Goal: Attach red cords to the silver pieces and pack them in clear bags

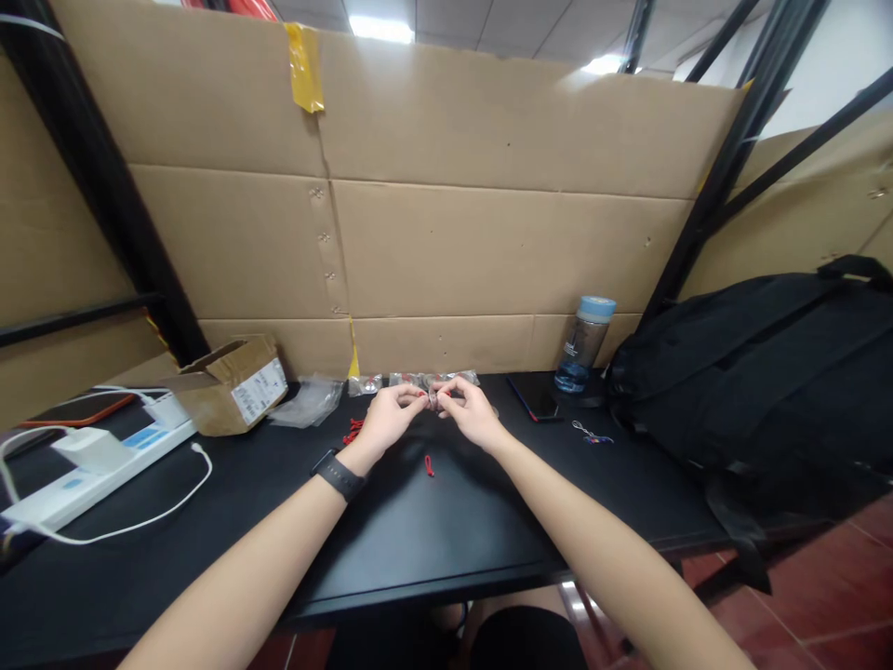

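My left hand (388, 417) and my right hand (477, 417) meet over the black table, thumbs and fingertips pinched together. Between them is a small shiny, partly clear piece (433, 399), too small to name, and both hands grip it. On the table just below lies a short red cord loop (429, 465). A bunch of red cords (353, 431) is partly hidden behind my left wrist. Beyond my fingers, several small clear packets (365, 384) lie along the cardboard wall.
Left of my hands are flat clear plastic bags (308, 402), an open cardboard box (233, 386) and a white power strip (98, 475) with cables. To the right stand a water bottle (584, 344) and a black backpack (760, 372), near a phone (534, 398) and a small charm (593, 435).
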Available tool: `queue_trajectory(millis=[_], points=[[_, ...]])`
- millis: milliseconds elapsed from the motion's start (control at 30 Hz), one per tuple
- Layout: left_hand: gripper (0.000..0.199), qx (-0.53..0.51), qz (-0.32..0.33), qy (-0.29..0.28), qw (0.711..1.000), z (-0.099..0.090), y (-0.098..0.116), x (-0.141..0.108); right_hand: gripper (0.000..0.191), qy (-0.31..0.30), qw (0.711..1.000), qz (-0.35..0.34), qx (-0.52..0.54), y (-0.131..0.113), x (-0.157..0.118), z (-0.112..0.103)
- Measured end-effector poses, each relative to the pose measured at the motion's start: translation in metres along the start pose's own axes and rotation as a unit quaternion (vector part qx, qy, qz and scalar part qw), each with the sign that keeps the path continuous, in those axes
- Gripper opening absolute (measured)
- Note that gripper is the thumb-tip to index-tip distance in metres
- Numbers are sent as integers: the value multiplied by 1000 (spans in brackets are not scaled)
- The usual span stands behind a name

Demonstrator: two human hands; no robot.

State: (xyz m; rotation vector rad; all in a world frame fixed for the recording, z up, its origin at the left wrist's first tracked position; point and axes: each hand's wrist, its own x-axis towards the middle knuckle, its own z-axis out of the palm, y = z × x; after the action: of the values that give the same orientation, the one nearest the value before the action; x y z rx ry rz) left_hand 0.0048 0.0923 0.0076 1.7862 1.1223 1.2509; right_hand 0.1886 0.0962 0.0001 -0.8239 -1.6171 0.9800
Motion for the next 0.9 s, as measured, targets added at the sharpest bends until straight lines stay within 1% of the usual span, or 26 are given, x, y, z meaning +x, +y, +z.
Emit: queue_trajectory(millis=[100, 200, 233, 333, 400, 467, 533, 567, 600, 633, 700, 733, 767, 800, 833, 900], points=[[23, 67, -5, 15, 998, -1, -1, 1, 29, -26, 998, 28, 50, -2, 0, -4], [23, 123, 0, 20, 992, -3, 2, -1, 46, -38, 994, 53, 84, -5, -1, -7], [23, 141, 3, 18, 990, -4, 4, -2, 48, -45, 993, 62, 94, -6, -2, -7], [24, 201, 8, 12, 979, -6, 12, -4, 39, -61, 986, 88, 129, -6, -2, -6], [24, 236, 11, 7, 972, -9, 16, -3, 36, -55, 980, 103, 160, -5, -3, -6], [27, 262, 11, 5, 965, -17, 18, 0, 36, -42, 973, 118, 192, -6, -3, -6], [30, 296, 2, 14, 955, -31, 16, 5, 36, -36, 965, 131, 226, -7, -2, -8], [30, 322, -5, 28, 946, -41, 12, 7, 36, -34, 959, 138, 245, -8, -1, -9], [28, 359, -11, 51, 932, -52, 8, 9, 37, -31, 953, 147, 264, -9, -1, -11], [29, 409, -7, 82, 909, -65, 2, 10, 38, -27, 946, 156, 283, -9, 0, -13], [41, 498, -17, 159, 852, -92, -13, 12, 42, -13, 933, 180, 313, -11, 1, -16], [45, 524, -43, 180, 831, -105, -22, 12, 43, -4, 927, 191, 322, -12, 2, -18], [47, 540, -75, 187, 817, -117, -30, 11, 43, 5, 923, 202, 327, -13, 2, -20], [48, 547, -100, 177, 812, -128, -39, 11, 43, 15, 920, 210, 330, -14, 3, -21], [48, 543, -117, 162, 816, -137, -46, 11, 41, 26, 918, 217, 332, -14, 3, -23], [44, 521, -141, 127, 832, -151, -58, 11, 35, 48, 912, 227, 339, -16, 5, -25]])
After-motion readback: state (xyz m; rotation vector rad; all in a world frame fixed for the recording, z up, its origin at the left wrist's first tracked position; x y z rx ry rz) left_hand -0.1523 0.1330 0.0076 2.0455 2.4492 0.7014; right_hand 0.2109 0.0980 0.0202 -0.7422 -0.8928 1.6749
